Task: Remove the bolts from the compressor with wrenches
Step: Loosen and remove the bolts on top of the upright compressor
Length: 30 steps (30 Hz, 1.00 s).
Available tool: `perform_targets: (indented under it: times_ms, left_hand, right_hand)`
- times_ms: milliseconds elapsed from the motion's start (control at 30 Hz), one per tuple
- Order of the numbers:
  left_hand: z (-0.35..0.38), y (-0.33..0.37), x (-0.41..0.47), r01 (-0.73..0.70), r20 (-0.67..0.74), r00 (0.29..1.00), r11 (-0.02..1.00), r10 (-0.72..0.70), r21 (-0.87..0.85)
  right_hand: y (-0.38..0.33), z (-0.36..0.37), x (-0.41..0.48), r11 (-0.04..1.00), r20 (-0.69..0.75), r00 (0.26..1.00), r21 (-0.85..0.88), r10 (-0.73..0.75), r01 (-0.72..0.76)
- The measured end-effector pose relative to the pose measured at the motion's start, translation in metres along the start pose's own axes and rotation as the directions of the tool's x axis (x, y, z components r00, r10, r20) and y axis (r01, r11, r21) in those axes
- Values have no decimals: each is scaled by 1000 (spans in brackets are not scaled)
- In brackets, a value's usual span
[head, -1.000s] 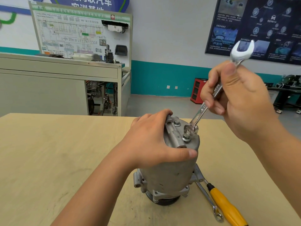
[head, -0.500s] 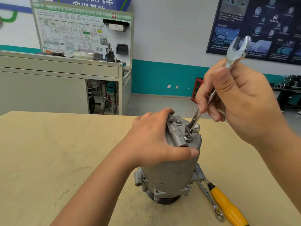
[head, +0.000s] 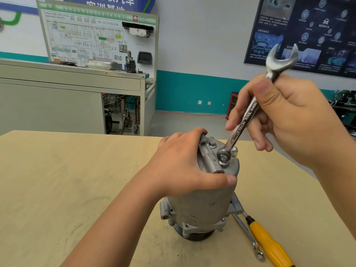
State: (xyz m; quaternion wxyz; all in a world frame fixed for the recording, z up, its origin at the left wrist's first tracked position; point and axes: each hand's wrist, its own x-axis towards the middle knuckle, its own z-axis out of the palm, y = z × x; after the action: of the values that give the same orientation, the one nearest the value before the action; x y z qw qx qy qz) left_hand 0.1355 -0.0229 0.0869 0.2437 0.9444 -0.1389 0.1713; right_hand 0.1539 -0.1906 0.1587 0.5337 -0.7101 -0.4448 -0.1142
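Note:
A grey metal compressor (head: 202,205) stands upright on the wooden table (head: 77,189). My left hand (head: 185,166) grips its top, thumb along the front. Several bolts sit on the top face. My right hand (head: 285,116) grips a silver combination wrench (head: 248,116), held steeply. Its ring end sits over the near bolt (head: 223,158); its open jaw points up. A second bolt (head: 212,144) stands further back, and a third (head: 234,151) just right of the ring end.
A second wrench (head: 248,237) and a yellow-handled screwdriver (head: 269,245) lie on the table right of the compressor's base. A grey training bench with a wiring board (head: 96,41) stands behind the table. The table's right edge runs diagonally near my right arm.
The wrench's ring end has come down onto the near bolt, and the handle has swung more upright. My left hand has kept its grip on the compressor.

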Motion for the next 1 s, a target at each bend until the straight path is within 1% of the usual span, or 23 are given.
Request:
perform_targets:
  times_ms: [200,333,467,633,867,1000]
  left_hand:
    - [1,0,1,-4,-1,1000,1000,4,2]
    - [0,0,1,-4,-6,1000,1000,4,5]
    - [0,1,0,2,-9,1000,1000,-2,2]
    - [0,0,1,6,0,1000,1000,-6,5]
    - [0,0,1,3,3,1000,1000,-3,2]
    - [0,0,0,6,5,1000,1000,-6,2]
  right_hand:
    - [2,-7,6,979,-5,989,142,147,-145]
    - [3,-4,12,973,0,982,131,189,-188]
    - [2,4,19,982,-20,983,51,182,-180]
    - [-5,5,23,996,-91,992,-26,86,-89]
    - [0,1,15,995,-117,988,1,101,-102]
    - [2,-1,13,993,-120,987,57,107,-101]
